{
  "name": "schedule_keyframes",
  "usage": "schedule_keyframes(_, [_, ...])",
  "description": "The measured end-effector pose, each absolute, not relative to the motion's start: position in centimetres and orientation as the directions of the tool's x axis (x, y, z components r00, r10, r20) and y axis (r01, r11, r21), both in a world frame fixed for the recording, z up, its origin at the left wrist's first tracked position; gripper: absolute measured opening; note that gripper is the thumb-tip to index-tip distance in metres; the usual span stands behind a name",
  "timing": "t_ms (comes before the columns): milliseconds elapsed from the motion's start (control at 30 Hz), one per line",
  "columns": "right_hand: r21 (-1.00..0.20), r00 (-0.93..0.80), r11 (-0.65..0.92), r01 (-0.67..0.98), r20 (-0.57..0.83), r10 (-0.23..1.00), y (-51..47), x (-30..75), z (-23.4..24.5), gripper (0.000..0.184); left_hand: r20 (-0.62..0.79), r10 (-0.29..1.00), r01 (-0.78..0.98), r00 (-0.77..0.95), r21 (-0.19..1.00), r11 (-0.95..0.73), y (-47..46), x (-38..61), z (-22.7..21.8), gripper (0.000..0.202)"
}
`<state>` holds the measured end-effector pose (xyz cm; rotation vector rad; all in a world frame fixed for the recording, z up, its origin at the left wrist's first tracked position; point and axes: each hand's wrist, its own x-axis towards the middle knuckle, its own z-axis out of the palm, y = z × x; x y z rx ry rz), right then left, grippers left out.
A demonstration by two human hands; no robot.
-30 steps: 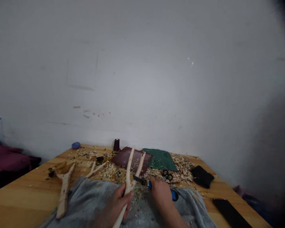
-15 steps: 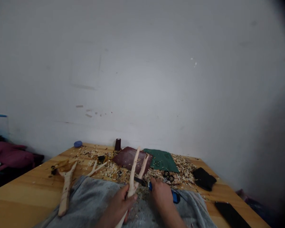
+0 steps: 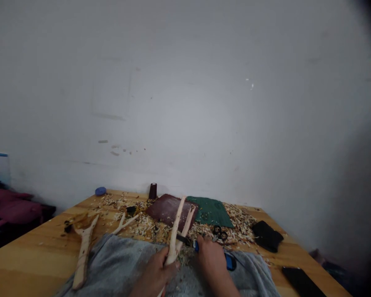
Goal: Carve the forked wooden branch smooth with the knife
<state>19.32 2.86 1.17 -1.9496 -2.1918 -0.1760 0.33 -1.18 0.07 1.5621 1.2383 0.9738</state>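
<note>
My left hand (image 3: 157, 270) is closed around the lower stem of a peeled, forked branch (image 3: 175, 229), whose two prongs point up and away. In my right hand (image 3: 213, 260) is a knife (image 3: 183, 239) with a dark blade and a blue handle, partly hidden by the fingers. The blade lies across the prongs just above the fork and appears to touch the wood. A blue and black piece (image 3: 231, 262), perhaps the handle's end, shows right of that hand. Beneath both hands spreads a grey cloth (image 3: 132, 255) with wood bits on it.
A slingshot-shaped wooden fork (image 3: 84, 251) and a smaller forked stick (image 3: 123, 225) lie left. Wood shavings (image 3: 241, 220) surround maroon (image 3: 162, 210) and green sheets (image 3: 214, 211). Scissors (image 3: 220, 233), a black cloth piece (image 3: 267, 236) and a phone (image 3: 301, 281) lie right. A thread spool (image 3: 153, 191) stands behind.
The whole view has shifted slightly, so the table sits a little lower. The branch and knife have moved slightly down; both hands keep their holds.
</note>
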Motion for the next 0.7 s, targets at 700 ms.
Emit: schedule_keyframes(700, [-0.053, -0.032, 0.045, 0.998, 0.215, 0.976, 3.3, 21.2, 2.2, 0.039, 0.039, 0.976, 0.355, 0.212, 0.928, -0.114, -1.8, 0.6, 1.1, 0.027])
